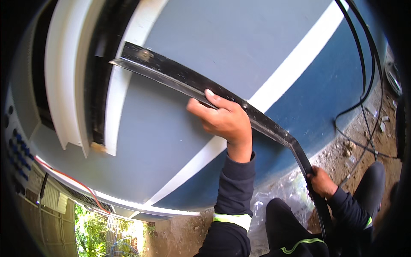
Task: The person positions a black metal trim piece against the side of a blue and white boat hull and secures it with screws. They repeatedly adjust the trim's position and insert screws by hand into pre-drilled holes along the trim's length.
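A long black angle bar (167,68) runs slantwise across a painted wall, its far end by a white-edged opening at the upper left. Near the right it bends sharply and comes down toward my legs. My left hand (229,122) grips the bar's lower flange at mid-length, a fingertip showing over the edge and another finger below it. Beyond the bend, my right hand (322,182) is wrapped round the lower arm of the bar. A hole with a pale patch shows near the far end.
The wall (205,43) is grey and blue with white stripes. A white frame (70,77) stands at the left. Black cables (370,64) hang at the right onto dirt and rubble. Clear plastic sheeting (274,210) lies by my knees. An orange cord (79,182) trails at the lower left.
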{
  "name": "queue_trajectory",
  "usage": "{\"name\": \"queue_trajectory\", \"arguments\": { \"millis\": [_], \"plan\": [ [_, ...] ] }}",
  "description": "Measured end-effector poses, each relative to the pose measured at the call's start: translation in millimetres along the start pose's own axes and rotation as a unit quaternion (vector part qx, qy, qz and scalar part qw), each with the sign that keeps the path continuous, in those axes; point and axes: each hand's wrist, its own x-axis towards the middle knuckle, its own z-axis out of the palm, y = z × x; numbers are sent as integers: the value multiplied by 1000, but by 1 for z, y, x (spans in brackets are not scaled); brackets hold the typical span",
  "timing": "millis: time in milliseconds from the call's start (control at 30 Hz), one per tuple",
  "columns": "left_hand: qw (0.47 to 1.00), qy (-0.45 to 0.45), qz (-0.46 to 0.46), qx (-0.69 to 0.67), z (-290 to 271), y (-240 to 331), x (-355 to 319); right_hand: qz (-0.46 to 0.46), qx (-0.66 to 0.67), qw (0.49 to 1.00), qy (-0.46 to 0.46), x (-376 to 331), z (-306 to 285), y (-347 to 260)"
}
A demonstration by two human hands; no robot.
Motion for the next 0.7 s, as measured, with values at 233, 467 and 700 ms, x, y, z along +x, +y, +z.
{"name": "queue_trajectory", "arguments": {
  "millis": [233,467,700],
  "plan": [
    [999,-4,-4,37,-2,1,-2,-13,-12,1000,-25,0,-5,0],
    [999,-18,-42,13,-3,4,-2,-8,-39,998,-42,0,-13,-4],
    [999,7,-4,40,0,1,0,-83,-25,993,-83,5,-26,-6]
  ]
}}
